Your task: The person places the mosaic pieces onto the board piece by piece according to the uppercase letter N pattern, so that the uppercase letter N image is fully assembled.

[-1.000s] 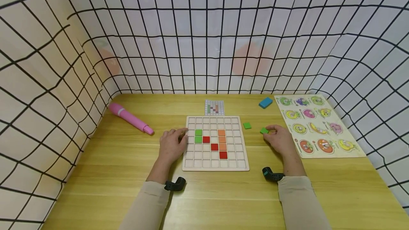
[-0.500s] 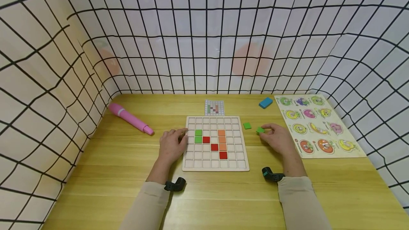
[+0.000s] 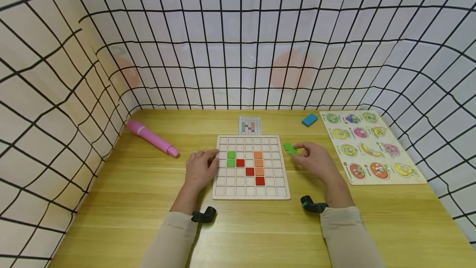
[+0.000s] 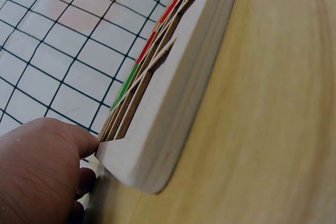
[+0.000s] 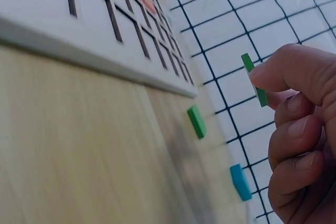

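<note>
My right hand [image 3: 316, 160] pinches a thin green square tile [image 3: 292, 151] between thumb and fingers, right of the grid board [image 3: 251, 192]. In the right wrist view this tile [image 5: 261, 94] is held on edge, away from the table, with the other fingers curled. Another green tile [image 3: 287, 146] lies by the board's right edge. On the pale wooden board sit two green tiles [image 3: 231, 159], several orange tiles [image 3: 258, 163] and several red tiles [image 3: 249, 171]. My left hand [image 3: 201, 168] rests on the table, its fingertips touching the board's left edge; in the left wrist view the thumb meets the board's side.
A small printed pattern card [image 3: 249, 125] lies behind the board. At the back right is a blue block [image 3: 309, 120], beside a fruit puzzle board [image 3: 372, 148]. A pink microphone-like stick [image 3: 152, 138] lies at left. Black grid netting [image 3: 241, 65] encloses the table's back and sides.
My right hand has moved left with the green tile, from near the puzzle board to beside the other green tile, which it now overlaps in the head view. My left hand stays still.
</note>
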`<state>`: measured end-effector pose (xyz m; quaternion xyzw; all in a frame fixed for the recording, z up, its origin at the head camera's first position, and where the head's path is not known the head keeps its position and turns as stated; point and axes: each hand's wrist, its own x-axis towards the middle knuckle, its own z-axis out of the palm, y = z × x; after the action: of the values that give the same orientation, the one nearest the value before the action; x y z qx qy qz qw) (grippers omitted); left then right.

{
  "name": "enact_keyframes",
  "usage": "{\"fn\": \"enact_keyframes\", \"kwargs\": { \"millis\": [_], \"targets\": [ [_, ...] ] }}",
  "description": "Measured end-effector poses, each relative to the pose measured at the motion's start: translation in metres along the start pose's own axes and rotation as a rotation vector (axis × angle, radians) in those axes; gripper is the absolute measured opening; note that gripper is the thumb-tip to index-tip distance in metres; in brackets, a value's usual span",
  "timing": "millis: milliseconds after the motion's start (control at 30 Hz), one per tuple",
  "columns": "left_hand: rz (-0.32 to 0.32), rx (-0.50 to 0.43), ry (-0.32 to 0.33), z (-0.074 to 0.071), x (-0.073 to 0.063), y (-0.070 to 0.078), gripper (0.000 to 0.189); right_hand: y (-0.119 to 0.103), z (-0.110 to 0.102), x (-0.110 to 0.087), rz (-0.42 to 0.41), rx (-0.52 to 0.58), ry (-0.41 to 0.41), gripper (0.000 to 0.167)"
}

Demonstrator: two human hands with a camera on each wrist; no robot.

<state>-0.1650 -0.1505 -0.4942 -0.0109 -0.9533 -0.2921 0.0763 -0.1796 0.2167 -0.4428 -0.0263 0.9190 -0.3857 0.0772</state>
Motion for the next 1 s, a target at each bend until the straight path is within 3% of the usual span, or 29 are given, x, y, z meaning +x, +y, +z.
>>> {"fn": "enact_keyframes", "kwargs": {
  "millis": [267,767,1000],
  "targets": [
    [0.002,-0.005,-0.001,-0.001,-0.001,0.001,0.037,-0.023,0.009,-0.006,-0.101,0.01,-0.046,0.034],
    [-0.006,0.002,-0.013,-0.001,0.0,0.001,0.038,-0.051,0.043,-0.009,-0.183,0.029,-0.164,0.027],
    [-0.001,-0.002,-0.009,-0.002,-0.001,0.003,0.037,-0.061,0.061,-0.009,-0.177,0.011,-0.193,0.026]
  ]
}}
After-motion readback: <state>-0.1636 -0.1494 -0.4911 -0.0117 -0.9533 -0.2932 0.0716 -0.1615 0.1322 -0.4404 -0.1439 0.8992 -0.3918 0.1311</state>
